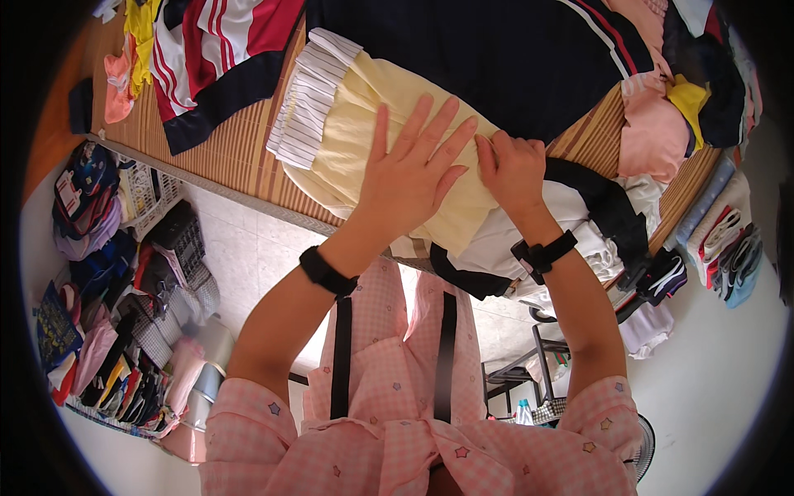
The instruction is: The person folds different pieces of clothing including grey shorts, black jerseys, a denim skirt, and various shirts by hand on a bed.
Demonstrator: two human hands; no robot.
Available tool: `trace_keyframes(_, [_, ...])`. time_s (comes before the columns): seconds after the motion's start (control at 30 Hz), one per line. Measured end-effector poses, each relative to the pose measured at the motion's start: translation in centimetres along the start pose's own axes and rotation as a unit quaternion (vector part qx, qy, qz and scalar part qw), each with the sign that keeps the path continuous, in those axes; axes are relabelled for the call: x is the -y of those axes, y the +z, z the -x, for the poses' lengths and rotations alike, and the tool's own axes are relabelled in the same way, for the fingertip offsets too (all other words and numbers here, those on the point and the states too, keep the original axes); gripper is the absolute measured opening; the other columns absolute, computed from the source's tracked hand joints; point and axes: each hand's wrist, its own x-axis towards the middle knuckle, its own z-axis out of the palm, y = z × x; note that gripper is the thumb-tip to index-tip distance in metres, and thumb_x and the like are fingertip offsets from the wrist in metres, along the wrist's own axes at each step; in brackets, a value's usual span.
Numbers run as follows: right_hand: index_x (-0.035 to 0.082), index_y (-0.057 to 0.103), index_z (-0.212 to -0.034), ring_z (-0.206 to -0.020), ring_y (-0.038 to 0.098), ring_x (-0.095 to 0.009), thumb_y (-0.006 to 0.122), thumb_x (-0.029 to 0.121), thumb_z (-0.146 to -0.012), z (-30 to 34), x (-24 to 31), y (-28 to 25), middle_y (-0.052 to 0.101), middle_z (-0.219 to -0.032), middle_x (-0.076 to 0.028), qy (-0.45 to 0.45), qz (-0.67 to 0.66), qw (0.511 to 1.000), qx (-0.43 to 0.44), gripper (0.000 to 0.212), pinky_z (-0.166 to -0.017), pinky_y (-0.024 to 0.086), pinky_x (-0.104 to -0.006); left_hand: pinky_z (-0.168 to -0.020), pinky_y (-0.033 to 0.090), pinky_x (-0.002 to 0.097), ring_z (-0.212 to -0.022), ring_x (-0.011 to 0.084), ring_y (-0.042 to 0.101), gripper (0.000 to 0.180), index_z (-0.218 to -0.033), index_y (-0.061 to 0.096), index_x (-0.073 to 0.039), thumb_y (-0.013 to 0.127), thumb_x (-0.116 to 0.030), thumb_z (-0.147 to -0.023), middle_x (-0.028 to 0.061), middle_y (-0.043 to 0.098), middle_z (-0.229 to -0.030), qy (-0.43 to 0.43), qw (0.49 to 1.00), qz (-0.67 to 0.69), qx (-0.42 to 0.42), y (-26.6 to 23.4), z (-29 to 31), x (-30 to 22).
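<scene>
A pale yellow garment [351, 103] lies folded on the bamboo-slat mat, and its gathered white edge [308, 107] with dark stripes points to the left. My left hand [405, 178] rests flat on the yellow cloth with its fingers spread. At the cloth's right edge, my right hand [514, 169] is closed, its fingers curled and pinching the fabric; the fingertips are partly hidden. Just beyond both hands lies a dark navy garment [488, 62] with red and white trim. White and black clothes [542, 215] sit rumpled below my right hand.
A red, white and navy striped garment [219, 58] lies at the far left of the mat [223, 161]. Peach clothing [649, 124] is heaped at the right. Bags [87, 186], a white basket [149, 198] and piled clothes stand left below; folded clothes [728, 240] line the right side.
</scene>
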Motion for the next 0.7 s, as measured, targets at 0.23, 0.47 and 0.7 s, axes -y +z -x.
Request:
trace_keyframes(0.23, [0.008, 0.057, -0.115, -0.116, 0.05, -0.034, 0.062, 0.014, -0.082, 0.9, 3.3, -1.8, 0.054, -0.124, -0.013, -0.012, -0.088, 0.994, -0.057, 0.033, -0.102, 0.03, -0.0529, -0.113, 0.017, 0.0563, -0.139, 0.0266, 0.036, 0.053, -0.142, 0.045, -0.019, 0.056, -0.03, -0.092, 0.0048, 0.041, -0.149, -0.036, 0.998, -0.037, 0.02, 3.9, 1.0, 2.0])
trace_keyframes(0.47, [0.012, 0.055, -0.131, -0.134, 0.04, -0.029, 0.059, 0.036, -0.087, 0.1, 9.1, 3.0, 0.046, -0.144, -0.009, -0.003, -0.102, 0.994, 0.027, 0.051, -0.111, 0.018, -0.0557, -0.098, 0.038, 0.0435, -0.116, 0.031, 0.052, 0.039, -0.122, 0.054, -0.003, 0.065, -0.019, -0.088, 0.0131, 0.058, -0.121, -0.163, 0.971, 0.159, -0.075, 0.5, 0.1, 5.6])
trace_keyframes(0.7, [0.013, 0.057, -0.129, -0.133, 0.041, -0.027, 0.058, 0.041, -0.086, 0.2, 9.2, 4.8, 0.047, -0.144, -0.006, -0.017, 0.006, 1.0, 0.025, 0.051, -0.111, 0.018, -0.056, -0.077, 0.049, 0.0375, -0.081, 0.0277, 0.058, 0.067, -0.11, 0.051, 0.002, 0.079, -0.047, -0.074, 0.0156, 0.06, -0.095, -0.412, 0.901, 0.086, -0.104, -5.5, -7.2, 10.9])
